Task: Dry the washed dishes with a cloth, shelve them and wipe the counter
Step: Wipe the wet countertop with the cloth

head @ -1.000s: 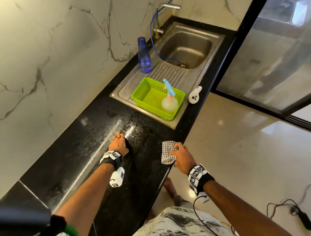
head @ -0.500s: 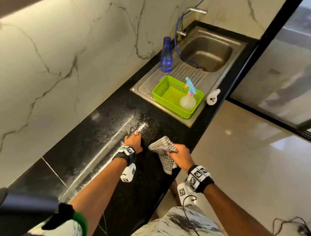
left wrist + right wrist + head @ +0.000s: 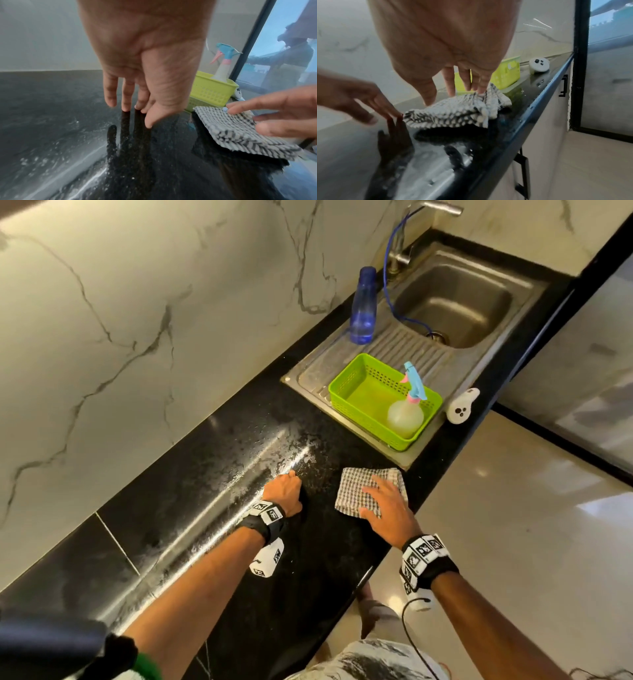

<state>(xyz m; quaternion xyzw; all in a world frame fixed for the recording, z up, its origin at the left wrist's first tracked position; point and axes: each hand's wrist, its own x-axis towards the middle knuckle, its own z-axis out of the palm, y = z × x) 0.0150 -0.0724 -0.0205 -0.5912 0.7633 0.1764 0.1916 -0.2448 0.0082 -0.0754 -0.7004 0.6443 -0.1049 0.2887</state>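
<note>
Black wet granite counter (image 3: 191,508): your right hand (image 3: 387,508) presses checked grey-white cloth (image 3: 356,491), fingers spread; left hand (image 3: 284,491) fingertips straight, touching counter. No legible writing.

Tap (image 3: 442,207) spout cut off by top edge; checked cloth (image 3: 363,491) partly hidden under right hand (image 3: 387,508).

Beyond the cloth (image 3: 363,491), the green basket (image 3: 356,392) with spray bottle (image 3: 409,405) blocks the way; counter (image 3: 191,474) left of cloth lies open, wet.
</note>
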